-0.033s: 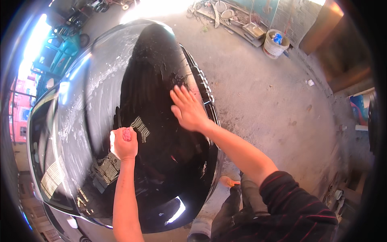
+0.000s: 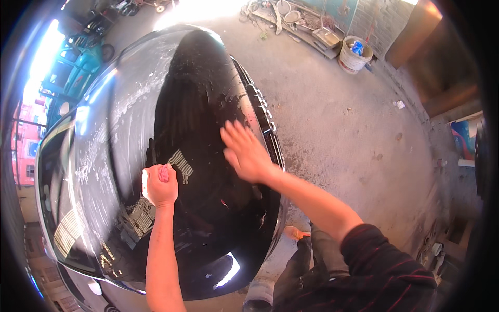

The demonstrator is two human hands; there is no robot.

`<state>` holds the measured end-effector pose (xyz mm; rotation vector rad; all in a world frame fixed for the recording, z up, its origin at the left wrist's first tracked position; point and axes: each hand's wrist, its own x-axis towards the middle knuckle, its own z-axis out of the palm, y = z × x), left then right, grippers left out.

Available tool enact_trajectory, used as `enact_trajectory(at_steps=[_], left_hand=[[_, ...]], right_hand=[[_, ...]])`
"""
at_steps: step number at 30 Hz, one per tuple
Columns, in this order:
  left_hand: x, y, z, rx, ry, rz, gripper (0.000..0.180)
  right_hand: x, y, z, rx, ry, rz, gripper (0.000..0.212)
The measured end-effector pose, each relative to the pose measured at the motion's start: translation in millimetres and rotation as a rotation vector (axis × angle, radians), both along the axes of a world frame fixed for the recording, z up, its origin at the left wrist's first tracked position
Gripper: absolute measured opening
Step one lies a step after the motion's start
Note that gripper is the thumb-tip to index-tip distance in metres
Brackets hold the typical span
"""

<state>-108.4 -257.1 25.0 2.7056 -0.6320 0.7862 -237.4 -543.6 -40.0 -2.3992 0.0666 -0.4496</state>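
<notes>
A black car hood (image 2: pixel 208 218) spreads before me, glossy and dark in its middle and right part, greyer toward the left, where whitish streaks and smears cover it. Window-like reflections and a bright curved glare show on its shine. My left hand (image 2: pixel 162 184), over the middle of the hood, is closed in a fist around a small pink item (image 2: pixel 164 173); just what that is, I cannot tell. My right hand (image 2: pixel 248 153), slightly blurred, is spread open, palm down, over the hood's right part; whether it touches the paint is unclear. Chrome-trimmed grille (image 2: pixel 260 109) runs along the hood's right edge, and the dark windshield (image 2: pixel 54 208) borders it on the left. Right of the hood lies a dusty concrete floor (image 2: pixel 343 119). Beyond the hood's far right side stand a pale bucket (image 2: pixel 353 63) with something blue in it, boards and clutter (image 2: pixel 317 39), and a brick wall (image 2: pixel 382 28). Beyond its far left are a teal vehicle (image 2: pixel 75 70) and strong daylight. An orange shoe (image 2: pixel 293 233) shows on the floor just beside the hood's near right edge.
</notes>
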Motion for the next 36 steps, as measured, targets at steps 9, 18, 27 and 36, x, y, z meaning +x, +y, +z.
enact_trajectory(at_steps=[9, 18, 27, 36], left_hand=[[59.0, -39.3, -0.3, -0.001, 0.060, -0.114, 0.030], [123.4, -83.0, -7.3, 0.056, -0.016, -0.127, 0.028], [115.7, -115.3, -12.8, -0.049, -0.010, -0.179, 0.025], [114.4, -96.7, -9.3, -0.056, -0.002, -0.121, 0.028]], right_hand=[[-24.7, -2.5, 1.1, -0.062, -0.029, 0.175, 0.067], [-80.3, 22.3, -3.3, 0.005, 0.122, 0.291, 0.070], [175.8, -96.3, 10.2, -0.116, -0.110, 0.170, 0.060], [-7.2, -41.7, 4.0, -0.170, 0.108, 0.608, 0.068]])
